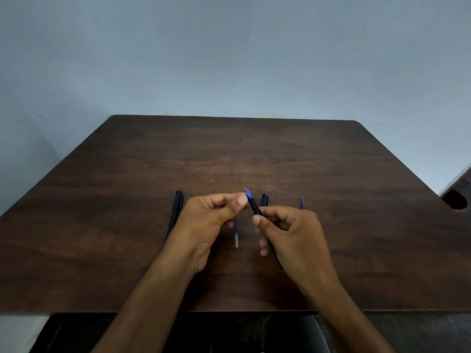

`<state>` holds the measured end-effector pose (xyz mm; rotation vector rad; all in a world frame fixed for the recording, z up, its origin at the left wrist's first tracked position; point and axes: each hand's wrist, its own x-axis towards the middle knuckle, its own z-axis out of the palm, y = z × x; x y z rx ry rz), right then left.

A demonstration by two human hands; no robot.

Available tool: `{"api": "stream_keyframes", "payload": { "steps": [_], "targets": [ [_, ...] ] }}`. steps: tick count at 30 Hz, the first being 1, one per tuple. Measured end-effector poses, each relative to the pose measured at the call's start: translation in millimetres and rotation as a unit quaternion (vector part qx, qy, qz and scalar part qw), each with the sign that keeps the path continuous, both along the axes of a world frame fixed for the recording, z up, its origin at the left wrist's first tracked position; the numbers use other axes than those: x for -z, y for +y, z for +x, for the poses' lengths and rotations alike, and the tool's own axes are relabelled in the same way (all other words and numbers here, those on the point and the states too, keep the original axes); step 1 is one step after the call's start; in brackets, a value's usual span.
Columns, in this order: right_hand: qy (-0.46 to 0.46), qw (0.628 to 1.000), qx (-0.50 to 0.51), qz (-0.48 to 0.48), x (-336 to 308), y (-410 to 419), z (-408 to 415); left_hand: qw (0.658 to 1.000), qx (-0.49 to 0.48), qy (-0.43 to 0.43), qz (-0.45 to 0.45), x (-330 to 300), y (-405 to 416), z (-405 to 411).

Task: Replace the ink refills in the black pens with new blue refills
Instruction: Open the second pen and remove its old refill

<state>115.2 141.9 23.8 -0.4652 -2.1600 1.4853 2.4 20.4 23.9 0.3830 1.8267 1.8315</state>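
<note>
My right hand (pixel 293 233) grips a black pen (pixel 254 207) by its barrel, its blue tip pointing up and away. My left hand (pixel 211 220) pinches that blue tip between thumb and forefinger. Under my hands a loose refill (pixel 236 234) lies on the table, blue at the top and clear at its near end. A capped black pen (pixel 175 207) lies left of my left hand. Another black pen (pixel 264 200) peeks out behind my right hand. A thin blue refill (pixel 302 203) lies further right, mostly hidden by my right hand.
Everything rests on a dark wooden table (pixel 127 225) that stands against a pale blue wall (pixel 229 59). A dark piece of furniture (pixel 458 197) shows at the right edge. The table's near edge runs just below my forearms.
</note>
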Motion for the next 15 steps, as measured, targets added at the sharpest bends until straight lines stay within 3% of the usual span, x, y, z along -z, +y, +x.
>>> {"api": "stream_keyframes", "payload": {
  "steps": [5, 10, 15],
  "targets": [
    [-0.006, 0.997, -0.062, -0.041, -5, -3, -2, 0.995, 0.033, -0.042, 0.083, -3, -11, 1],
    [-0.031, 0.993, -0.098, -0.065, -4, 0, -5, 0.991, 0.078, -0.043, 0.100, -6, -15, 4],
    [-0.020, 0.991, -0.113, -0.067, -4, -2, -6, 0.991, 0.040, -0.027, 0.123, -6, -13, 6]
  ]
}}
